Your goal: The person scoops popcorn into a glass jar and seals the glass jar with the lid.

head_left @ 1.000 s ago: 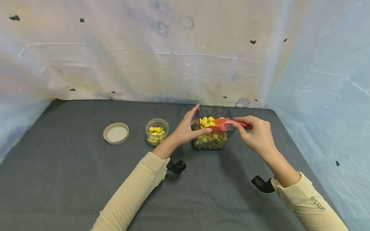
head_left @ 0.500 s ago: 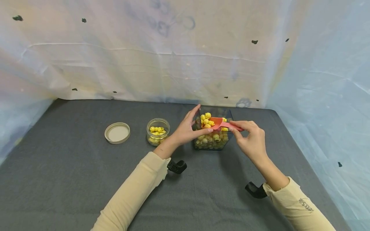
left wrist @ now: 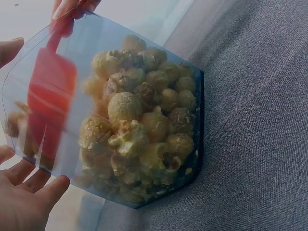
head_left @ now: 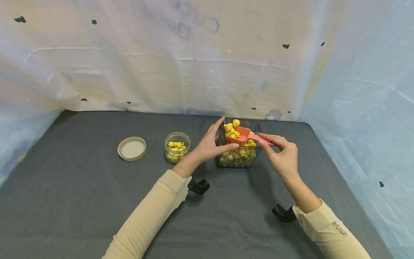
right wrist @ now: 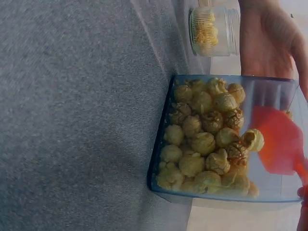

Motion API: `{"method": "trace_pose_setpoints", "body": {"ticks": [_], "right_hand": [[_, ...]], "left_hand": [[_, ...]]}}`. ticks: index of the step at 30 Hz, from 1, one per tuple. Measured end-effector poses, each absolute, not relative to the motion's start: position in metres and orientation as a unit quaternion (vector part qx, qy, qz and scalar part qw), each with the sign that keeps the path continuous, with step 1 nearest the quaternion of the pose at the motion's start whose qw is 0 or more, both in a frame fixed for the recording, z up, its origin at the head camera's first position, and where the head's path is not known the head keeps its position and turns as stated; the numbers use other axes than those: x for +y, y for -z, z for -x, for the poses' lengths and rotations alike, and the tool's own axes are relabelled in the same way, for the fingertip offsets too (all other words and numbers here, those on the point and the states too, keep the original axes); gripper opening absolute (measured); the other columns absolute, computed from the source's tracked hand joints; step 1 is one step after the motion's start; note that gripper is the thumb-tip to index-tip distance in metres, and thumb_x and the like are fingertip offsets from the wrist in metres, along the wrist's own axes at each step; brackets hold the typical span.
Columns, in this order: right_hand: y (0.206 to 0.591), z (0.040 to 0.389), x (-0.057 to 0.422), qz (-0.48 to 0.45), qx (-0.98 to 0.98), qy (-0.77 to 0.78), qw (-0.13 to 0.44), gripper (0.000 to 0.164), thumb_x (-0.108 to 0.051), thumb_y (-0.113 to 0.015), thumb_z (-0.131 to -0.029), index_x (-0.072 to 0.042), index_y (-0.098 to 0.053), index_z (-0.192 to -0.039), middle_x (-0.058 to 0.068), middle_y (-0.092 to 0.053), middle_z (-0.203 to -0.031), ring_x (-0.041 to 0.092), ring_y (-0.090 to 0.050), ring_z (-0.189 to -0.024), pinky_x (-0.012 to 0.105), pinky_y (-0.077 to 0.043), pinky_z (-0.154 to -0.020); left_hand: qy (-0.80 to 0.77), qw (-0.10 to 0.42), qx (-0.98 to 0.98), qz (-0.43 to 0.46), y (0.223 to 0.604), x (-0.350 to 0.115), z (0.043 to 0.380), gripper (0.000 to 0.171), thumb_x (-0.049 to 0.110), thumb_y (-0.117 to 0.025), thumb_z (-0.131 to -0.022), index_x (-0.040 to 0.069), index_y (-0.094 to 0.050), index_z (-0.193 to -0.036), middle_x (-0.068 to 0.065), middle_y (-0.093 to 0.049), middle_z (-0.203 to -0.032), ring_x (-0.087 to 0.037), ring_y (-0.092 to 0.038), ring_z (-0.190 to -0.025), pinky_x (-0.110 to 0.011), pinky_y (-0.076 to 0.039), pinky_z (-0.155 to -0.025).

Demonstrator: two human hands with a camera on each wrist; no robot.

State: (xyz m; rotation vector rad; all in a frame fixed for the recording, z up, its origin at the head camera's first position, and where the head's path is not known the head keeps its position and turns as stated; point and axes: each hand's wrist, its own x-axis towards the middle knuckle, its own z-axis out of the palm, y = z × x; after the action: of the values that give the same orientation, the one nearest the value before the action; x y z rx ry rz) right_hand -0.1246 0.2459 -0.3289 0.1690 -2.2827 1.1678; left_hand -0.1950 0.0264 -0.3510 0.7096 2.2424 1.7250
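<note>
A clear plastic box of yellow popcorn stands near the table's back edge. My left hand holds its left side, thumb along the front wall and fingers spread toward the back corner. With thumb and fingertips, my right hand pinches the handle of a red scoop. The scoop's bowl, carrying several pieces of popcorn, is at the upper left part of the box, above the heap. Through the clear wall in the right wrist view, the scoop bowl shows close to the rim.
Left of the box is a small clear jar, partly filled with popcorn, beside my left wrist. A round pale lid lies farther left on the dark grey tabletop. Draped sheeting hangs behind the table and along the right.
The right hand has moved left, and the scoop has pushed into the popcorn and risen toward the left rim with pieces in it. The left hand stays in place on the box.
</note>
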Motion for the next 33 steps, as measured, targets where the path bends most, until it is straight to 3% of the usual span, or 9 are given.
{"method": "trace_pose_setpoints", "body": {"ticks": [4,9,12,24,33], "right_hand": [[0.331,0.123,0.247,-0.061,-0.834,-0.467,0.287,0.021,-0.001,-0.073,-0.083,0.000,-0.075,-0.104,0.014,-0.071,-0.095,-0.001,-0.054,-0.077,0.007,-0.042,-0.065],[0.333,0.120,0.248,-0.056,-0.814,-0.495,0.298,0.020,0.001,-0.072,-0.083,0.002,-0.074,-0.103,-0.011,-0.067,-0.089,0.001,-0.055,-0.074,0.008,-0.045,-0.065],[0.334,0.118,0.249,-0.063,-0.804,-0.506,0.306,0.019,0.002,-0.072,-0.083,0.003,-0.074,-0.102,-0.018,-0.066,-0.087,0.002,-0.056,-0.074,0.009,-0.045,-0.065],[0.336,0.111,0.251,-0.060,-0.766,-0.553,0.322,0.021,0.005,-0.070,-0.083,0.010,-0.071,-0.103,-0.015,-0.069,-0.088,0.003,-0.057,-0.076,0.010,-0.047,-0.068],[0.343,0.108,0.253,-0.030,-0.744,-0.581,0.327,0.021,0.005,-0.070,-0.083,0.012,-0.070,-0.103,-0.011,-0.069,-0.085,0.005,-0.053,-0.071,0.012,-0.043,-0.059]], "left_hand": [[-0.587,0.111,0.764,-0.243,0.352,0.026,0.195,0.095,0.029,-0.073,-0.084,0.031,-0.010,-0.155,-0.005,-0.011,-0.160,-0.024,-0.021,-0.145,-0.043,-0.030,-0.115],[-0.588,0.118,0.764,-0.239,0.351,0.026,0.195,0.094,0.029,-0.073,-0.085,0.032,-0.010,-0.155,-0.005,-0.010,-0.160,-0.026,-0.024,-0.144,-0.044,-0.031,-0.114],[-0.590,0.121,0.762,-0.238,0.351,0.026,0.195,0.094,0.029,-0.072,-0.085,0.033,-0.009,-0.155,-0.005,-0.010,-0.160,-0.028,-0.027,-0.143,-0.046,-0.032,-0.113],[-0.593,0.117,0.759,-0.242,0.350,0.026,0.194,0.095,0.028,-0.072,-0.085,0.031,-0.009,-0.155,-0.006,-0.008,-0.161,-0.031,-0.023,-0.145,-0.047,-0.030,-0.114],[-0.595,0.121,0.758,-0.239,0.349,0.026,0.193,0.095,0.026,-0.072,-0.085,0.030,-0.008,-0.155,-0.006,-0.010,-0.160,-0.028,-0.023,-0.145,-0.044,-0.030,-0.115]]}}
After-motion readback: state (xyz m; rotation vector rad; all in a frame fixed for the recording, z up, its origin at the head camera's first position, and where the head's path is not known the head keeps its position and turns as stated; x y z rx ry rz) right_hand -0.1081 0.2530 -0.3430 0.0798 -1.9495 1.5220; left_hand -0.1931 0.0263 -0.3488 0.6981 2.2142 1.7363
